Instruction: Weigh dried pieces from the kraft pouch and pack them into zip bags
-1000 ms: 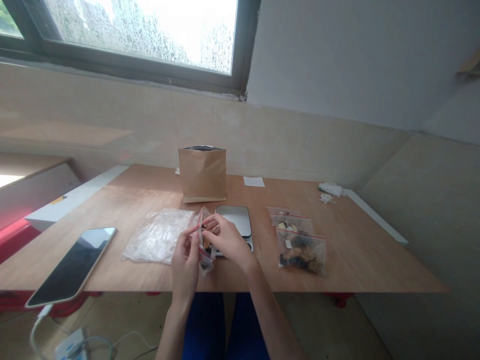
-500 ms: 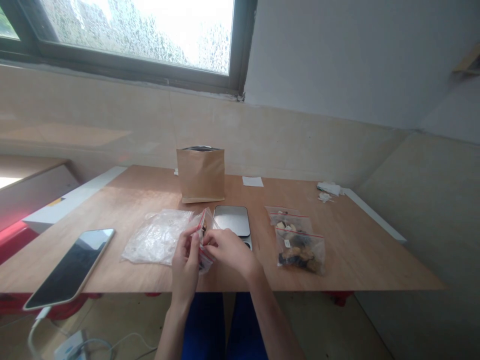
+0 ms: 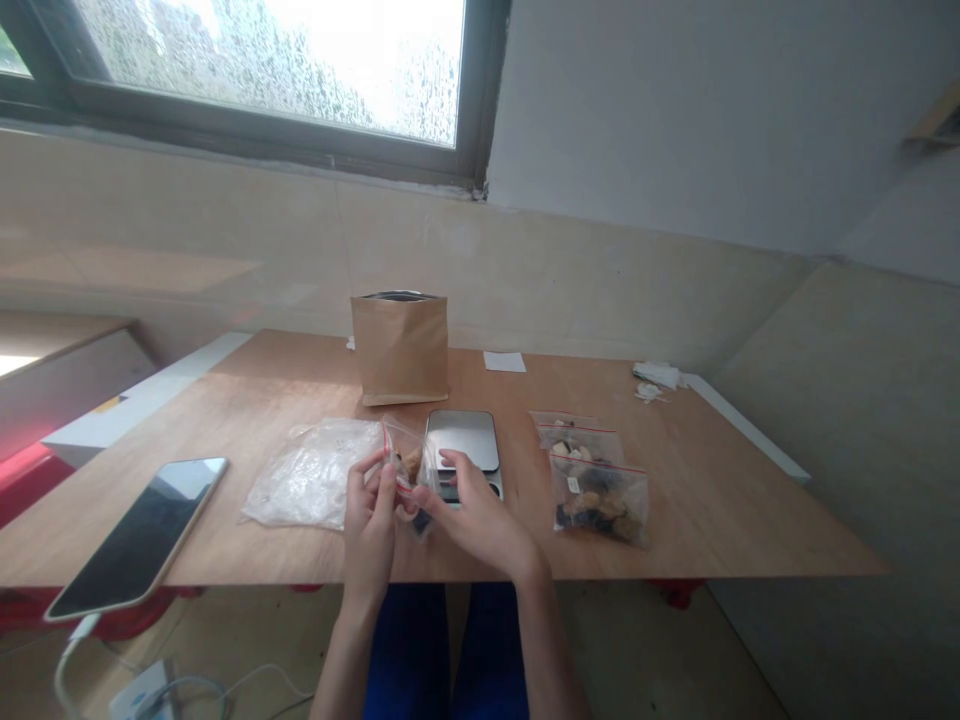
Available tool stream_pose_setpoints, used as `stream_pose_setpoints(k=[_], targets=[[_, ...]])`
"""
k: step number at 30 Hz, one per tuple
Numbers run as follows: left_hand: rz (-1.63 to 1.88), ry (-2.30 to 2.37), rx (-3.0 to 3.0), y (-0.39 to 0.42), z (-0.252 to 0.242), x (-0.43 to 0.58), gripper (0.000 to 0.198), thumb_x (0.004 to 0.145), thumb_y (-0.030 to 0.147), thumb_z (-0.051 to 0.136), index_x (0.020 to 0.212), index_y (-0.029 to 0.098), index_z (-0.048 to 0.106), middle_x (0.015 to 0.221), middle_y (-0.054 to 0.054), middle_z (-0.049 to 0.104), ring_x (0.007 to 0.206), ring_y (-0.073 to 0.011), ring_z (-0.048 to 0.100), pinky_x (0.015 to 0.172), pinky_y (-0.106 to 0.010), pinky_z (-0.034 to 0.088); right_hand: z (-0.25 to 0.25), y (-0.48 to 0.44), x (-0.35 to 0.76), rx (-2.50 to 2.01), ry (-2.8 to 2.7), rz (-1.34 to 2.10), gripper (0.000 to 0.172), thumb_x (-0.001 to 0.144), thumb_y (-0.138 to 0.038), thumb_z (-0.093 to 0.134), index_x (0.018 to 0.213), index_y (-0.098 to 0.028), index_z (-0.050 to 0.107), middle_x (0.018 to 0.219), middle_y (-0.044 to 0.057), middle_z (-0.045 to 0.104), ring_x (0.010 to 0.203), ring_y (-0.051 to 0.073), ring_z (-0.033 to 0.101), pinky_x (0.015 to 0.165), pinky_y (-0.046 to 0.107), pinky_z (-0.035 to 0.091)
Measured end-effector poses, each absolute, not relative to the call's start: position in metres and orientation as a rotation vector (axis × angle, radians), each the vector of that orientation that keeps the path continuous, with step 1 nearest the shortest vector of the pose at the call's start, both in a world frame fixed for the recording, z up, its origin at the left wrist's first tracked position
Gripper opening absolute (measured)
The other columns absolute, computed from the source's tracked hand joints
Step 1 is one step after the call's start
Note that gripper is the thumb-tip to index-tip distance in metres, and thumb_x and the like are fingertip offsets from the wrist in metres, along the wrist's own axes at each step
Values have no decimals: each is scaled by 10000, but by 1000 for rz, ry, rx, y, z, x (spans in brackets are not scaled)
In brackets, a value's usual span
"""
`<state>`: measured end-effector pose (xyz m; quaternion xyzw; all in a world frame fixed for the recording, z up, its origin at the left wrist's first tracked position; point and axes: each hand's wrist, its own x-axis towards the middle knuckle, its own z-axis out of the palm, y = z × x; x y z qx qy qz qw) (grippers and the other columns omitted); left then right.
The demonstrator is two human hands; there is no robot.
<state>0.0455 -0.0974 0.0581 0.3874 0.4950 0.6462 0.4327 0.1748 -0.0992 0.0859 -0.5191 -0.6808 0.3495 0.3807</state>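
A clear zip bag (image 3: 411, 462) with a red strip along its mouth and brown and dark dried pieces inside is held over the near middle of the table. My left hand (image 3: 371, 510) is closed on its left edge, thumb and fingers pinching by the red strip. My right hand (image 3: 480, 515) has its fingers spread, the thumb touching the bag and the index finger raised apart from it. Just behind, a kitchen scale (image 3: 463, 438) with a silver plate is partly covered by the bag and my right hand.
Filled zip bags (image 3: 600, 500) lie overlapping at right. A crumpled clear plastic bag (image 3: 311, 475) is at left, near a phone (image 3: 142, 535) on a charging cable. An open brown paper pouch (image 3: 401, 350) stands at the back. White paper (image 3: 505, 362) and crumpled tissue (image 3: 660, 375) lie near the wall.
My right hand has moved slightly right and its fingers have opened from a pinch at the bag. The bag has turned, showing more of its contents.
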Motion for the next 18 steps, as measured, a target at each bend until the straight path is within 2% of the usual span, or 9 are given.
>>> stream_pose_setpoints(k=[2,4,6,9,11,14,18], targets=[[1610,1201,924,-97,56,46,401,762,432,580,1065,183,498,726,1,617,645,-128,597,609,-244,486,79,-103,172,-1267,-1720,1008,505,773,-485,591,1185,-212,487,1195,86,565,1099,232,528,912,345,407],[1603,1163,896,-98,55,46,417,756,425,591,1084,191,485,763,-6,633,675,-135,612,642,-259,493,76,-104,167,-1216,-1647,1027,389,796,-440,580,1118,-225,546,1114,53,616,1013,208,576,864,322,436],[1590,1134,899,-98,55,46,450,748,424,601,1111,195,465,712,9,627,650,-137,612,647,-271,496,75,-104,162,-1186,-1571,974,249,834,-383,540,1004,-219,616,1010,37,658,935,189,603,823,301,449],[1577,1124,950,-99,57,46,476,747,421,597,1137,189,451,677,18,612,621,-137,603,655,-288,500,76,-102,160,-1161,-1487,897,206,867,-314,491,898,-199,659,887,34,685,848,171,620,779,277,454],[1596,1154,1000,-99,57,47,442,751,416,589,1112,187,477,770,-8,624,657,-137,601,673,-292,500,77,-103,161,-1166,-1429,862,193,861,-302,499,866,-190,655,837,28,686,802,164,623,746,262,457],[1663,1291,1083,-97,55,46,375,754,418,577,1049,192,528,997,-57,602,822,-157,589,741,-294,486,77,-107,165,-1173,-1370,843,191,853,-325,514,837,-182,640,817,27,682,790,164,623,723,251,460],[1641,1489,1069,-93,51,42,428,768,438,555,1130,213,514,1226,-82,514,1038,-197,527,872,-325,440,74,-112,170,-1123,-1314,892,214,848,-361,523,829,-178,633,826,41,676,815,177,625,746,263,466]])
